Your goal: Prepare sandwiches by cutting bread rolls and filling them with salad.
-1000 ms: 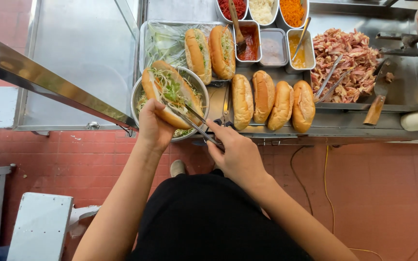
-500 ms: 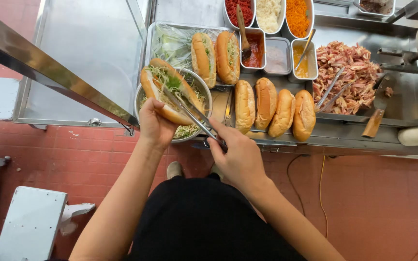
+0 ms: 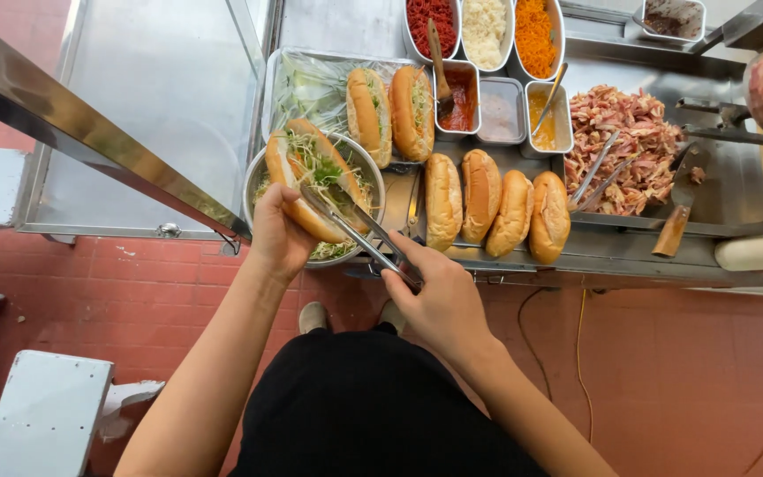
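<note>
A single camera, worn on the person's head, looks steeply down over their own torso and forearms at the steel tabletop (image 3: 629, 252) of a food stall. It faces the tabletop's far edge, which runs along the top of the frame, while the near edge crosses the middle and red floor tiles (image 3: 682, 371) fill the lower half. The view sits close, at arm's reach, and no second view shares the scene.

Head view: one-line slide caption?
Left hand holds an open roll over a metal bowl; right hand works tongs into its shredded greens.
</note>
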